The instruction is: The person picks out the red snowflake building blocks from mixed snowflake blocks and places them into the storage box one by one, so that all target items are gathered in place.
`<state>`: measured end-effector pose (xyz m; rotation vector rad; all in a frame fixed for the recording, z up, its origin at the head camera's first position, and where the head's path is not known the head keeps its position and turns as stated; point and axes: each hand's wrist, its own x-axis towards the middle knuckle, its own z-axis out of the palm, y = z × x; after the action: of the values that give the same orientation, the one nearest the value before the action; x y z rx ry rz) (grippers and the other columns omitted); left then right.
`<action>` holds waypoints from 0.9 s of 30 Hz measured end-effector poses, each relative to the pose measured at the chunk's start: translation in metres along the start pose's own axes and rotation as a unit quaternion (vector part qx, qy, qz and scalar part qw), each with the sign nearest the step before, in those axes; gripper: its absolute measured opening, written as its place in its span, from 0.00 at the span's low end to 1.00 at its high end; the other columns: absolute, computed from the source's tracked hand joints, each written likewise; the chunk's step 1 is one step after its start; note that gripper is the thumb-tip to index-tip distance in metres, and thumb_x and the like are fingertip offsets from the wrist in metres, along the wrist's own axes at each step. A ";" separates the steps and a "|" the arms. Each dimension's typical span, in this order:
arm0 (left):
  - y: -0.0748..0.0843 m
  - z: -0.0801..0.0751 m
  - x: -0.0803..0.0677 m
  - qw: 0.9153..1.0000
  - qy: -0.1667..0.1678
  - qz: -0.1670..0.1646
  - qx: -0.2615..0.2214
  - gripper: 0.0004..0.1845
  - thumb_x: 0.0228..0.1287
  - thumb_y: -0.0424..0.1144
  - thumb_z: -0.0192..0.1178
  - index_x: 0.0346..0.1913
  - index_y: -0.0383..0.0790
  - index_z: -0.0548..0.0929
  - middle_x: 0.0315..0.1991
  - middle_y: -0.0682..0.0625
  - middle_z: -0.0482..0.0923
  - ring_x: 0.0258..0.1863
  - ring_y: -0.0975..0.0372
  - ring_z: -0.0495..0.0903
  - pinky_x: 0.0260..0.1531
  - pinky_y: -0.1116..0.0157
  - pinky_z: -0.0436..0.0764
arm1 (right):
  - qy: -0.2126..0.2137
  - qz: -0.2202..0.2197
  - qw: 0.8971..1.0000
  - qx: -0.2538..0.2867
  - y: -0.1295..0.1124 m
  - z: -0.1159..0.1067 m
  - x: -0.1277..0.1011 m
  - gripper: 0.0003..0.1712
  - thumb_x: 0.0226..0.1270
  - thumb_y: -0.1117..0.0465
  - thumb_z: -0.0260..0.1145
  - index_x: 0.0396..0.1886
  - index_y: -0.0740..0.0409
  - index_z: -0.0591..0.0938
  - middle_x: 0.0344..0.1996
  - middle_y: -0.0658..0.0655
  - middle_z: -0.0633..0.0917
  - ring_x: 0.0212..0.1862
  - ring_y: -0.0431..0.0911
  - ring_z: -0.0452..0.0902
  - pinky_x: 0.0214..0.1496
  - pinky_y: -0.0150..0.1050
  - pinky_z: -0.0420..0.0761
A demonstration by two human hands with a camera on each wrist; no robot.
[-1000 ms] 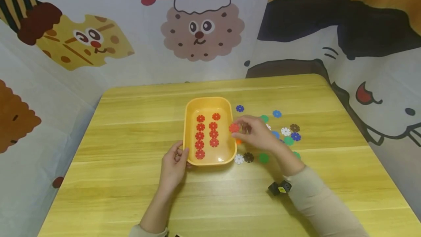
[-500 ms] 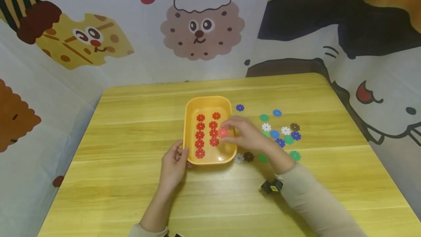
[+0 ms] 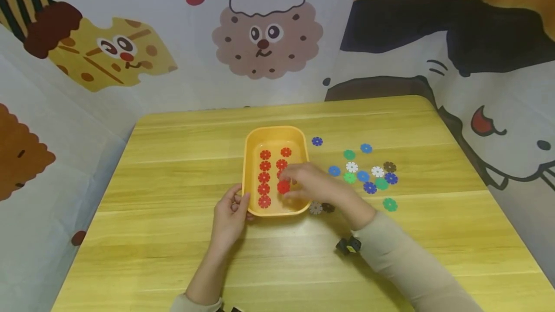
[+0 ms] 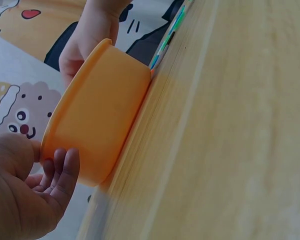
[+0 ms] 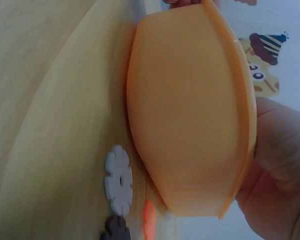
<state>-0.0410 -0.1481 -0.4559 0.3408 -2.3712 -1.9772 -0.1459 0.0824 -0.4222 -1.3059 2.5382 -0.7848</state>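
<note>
A yellow-orange plastic tray sits on the table, with red slotted snowflake discs lying in two columns inside it. My left hand grips the tray's near left corner, thumb at the rim and fingers curled against the outer wall, as the left wrist view shows. Reaching over the right rim, my right hand pinches another red snowflake disc low over the right column. The hand hides part of that column. In the right wrist view, the tray wall blocks the fingertips from sight.
Right of the tray lie several loose snowflake discs in blue, green, white and brown. A white disc and an orange one are close to the tray's wall. A cartoon-printed cloth hangs behind the table.
My right hand has carried the red disc from the tray's right rim leftward and down to the right column. The left hand and tray have stayed in place.
</note>
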 end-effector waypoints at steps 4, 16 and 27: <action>0.000 -0.001 0.000 1.000 -0.001 -0.004 -0.001 0.22 0.76 0.36 0.59 0.68 0.33 0.73 0.38 0.35 0.78 0.26 0.55 0.85 0.27 0.63 0.91 | -0.029 0.001 0.999 -0.032 -0.004 0.002 0.003 0.13 0.59 0.55 0.78 0.42 0.49 0.87 0.37 0.43 0.85 0.38 0.39 0.80 0.48 0.37 0.81; 0.001 0.000 -0.001 1.000 -0.001 -0.007 0.001 0.23 0.76 0.36 0.58 0.69 0.32 0.72 0.37 0.35 0.79 0.27 0.55 0.85 0.28 0.63 0.91 | -0.058 0.011 0.997 -0.056 -0.005 0.002 0.006 0.17 0.55 0.48 0.80 0.41 0.49 0.87 0.34 0.45 0.85 0.34 0.39 0.76 0.46 0.40 0.77; 0.008 -0.016 0.001 0.980 0.040 0.099 0.165 0.25 0.72 0.40 0.64 0.66 0.31 0.75 0.34 0.45 0.79 0.29 0.59 0.79 0.27 0.69 0.85 | 0.160 0.084 0.984 0.012 0.009 -0.009 -0.016 0.27 0.69 0.50 0.70 0.61 0.61 0.79 0.55 0.60 0.83 0.59 0.56 0.77 0.68 0.57 0.76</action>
<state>-0.0401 -0.1619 -0.4452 0.1790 -2.5635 -1.4589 -0.1460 0.1027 -0.4206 -1.0106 2.8261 -1.0575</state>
